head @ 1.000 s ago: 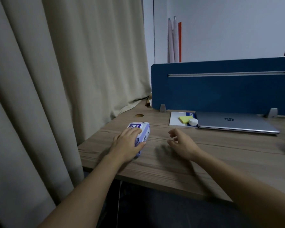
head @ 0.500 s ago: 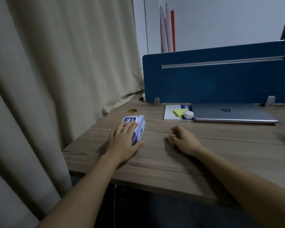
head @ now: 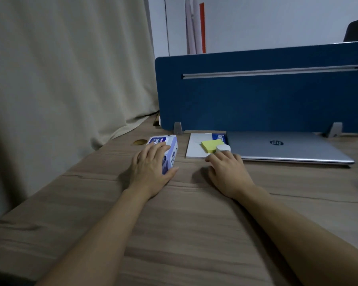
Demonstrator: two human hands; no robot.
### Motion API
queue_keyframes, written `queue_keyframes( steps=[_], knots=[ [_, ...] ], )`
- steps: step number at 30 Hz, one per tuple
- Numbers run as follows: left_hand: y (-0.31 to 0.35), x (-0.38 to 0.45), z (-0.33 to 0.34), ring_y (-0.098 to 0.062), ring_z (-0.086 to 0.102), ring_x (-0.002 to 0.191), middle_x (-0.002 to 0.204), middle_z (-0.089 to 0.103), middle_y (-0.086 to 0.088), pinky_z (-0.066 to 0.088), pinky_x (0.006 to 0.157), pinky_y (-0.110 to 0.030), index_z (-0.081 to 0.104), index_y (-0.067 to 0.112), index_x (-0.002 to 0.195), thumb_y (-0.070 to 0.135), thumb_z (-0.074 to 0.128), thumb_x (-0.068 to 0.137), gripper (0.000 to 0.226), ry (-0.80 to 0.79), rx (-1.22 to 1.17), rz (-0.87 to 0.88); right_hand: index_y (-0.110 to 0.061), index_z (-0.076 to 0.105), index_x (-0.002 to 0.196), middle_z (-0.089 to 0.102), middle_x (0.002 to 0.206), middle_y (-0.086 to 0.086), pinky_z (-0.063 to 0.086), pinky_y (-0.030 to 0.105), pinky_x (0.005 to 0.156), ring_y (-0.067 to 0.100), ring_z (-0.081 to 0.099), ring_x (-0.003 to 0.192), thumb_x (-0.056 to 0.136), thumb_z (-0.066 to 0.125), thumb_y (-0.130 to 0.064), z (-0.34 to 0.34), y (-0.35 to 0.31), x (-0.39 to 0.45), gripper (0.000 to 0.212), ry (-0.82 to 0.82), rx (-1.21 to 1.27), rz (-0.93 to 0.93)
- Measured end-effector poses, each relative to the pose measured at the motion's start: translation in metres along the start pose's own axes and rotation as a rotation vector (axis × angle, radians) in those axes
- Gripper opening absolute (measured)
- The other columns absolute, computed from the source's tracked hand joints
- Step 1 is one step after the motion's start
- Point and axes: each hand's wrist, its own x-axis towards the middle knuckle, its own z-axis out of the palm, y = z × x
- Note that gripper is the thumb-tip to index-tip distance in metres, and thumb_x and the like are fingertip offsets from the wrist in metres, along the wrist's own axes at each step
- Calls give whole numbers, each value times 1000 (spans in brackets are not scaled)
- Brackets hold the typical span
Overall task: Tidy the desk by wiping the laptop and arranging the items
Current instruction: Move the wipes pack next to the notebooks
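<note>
A white-and-purple pack of wipes lies on the wooden desk near its back left. My left hand grips it, fingers over the top and thumb along its near right side. My right hand rests on the desk with loosely curled fingers and holds nothing; its fingertips are at the front edge of a white notebook. On the notebook sit a yellow sticky-note pad and a small white round object. A closed silver laptop lies to the right of them.
A blue divider panel stands along the desk's back edge, right behind the laptop and notebook. A beige curtain hangs along the left side. A round cable hole is just left of the wipes.
My left hand has slid the wipes pack away from me toward the divider. My right hand has moved forward to the notebook's front edge.
</note>
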Motion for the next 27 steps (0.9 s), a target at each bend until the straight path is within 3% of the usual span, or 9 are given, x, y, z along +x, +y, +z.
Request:
queue_keyframes(
  steps=[6,13,23,27],
  knots=[
    [-1,48,39,-18,36,134,144,45,6,32,104,-43,43,30,136,66,50,82,66,36,-5,33,-22,59,122,63,120,-1,29,46,105,24,49,116,97,44,-31,19,18,38,30,53,-68,20],
    [-4,90,74,-18,34,135,143,45,7,31,104,-44,44,29,136,66,48,82,65,64,-22,45,-19,64,101,65,96,-3,28,49,100,24,54,96,91,41,-26,34,24,70,26,154,-143,34],
    [-4,117,96,-19,29,140,150,40,4,27,108,-46,39,28,140,68,37,86,68,29,5,50,-19,64,99,65,96,-3,17,49,103,24,55,103,93,44,-35,39,36,78,27,248,-129,97],
    [2,105,88,-20,20,146,157,30,3,12,115,-52,35,25,145,64,38,90,68,8,-7,45,-19,62,104,64,100,-3,14,49,104,23,53,106,93,41,-35,33,37,72,28,208,-132,91]
  ],
)
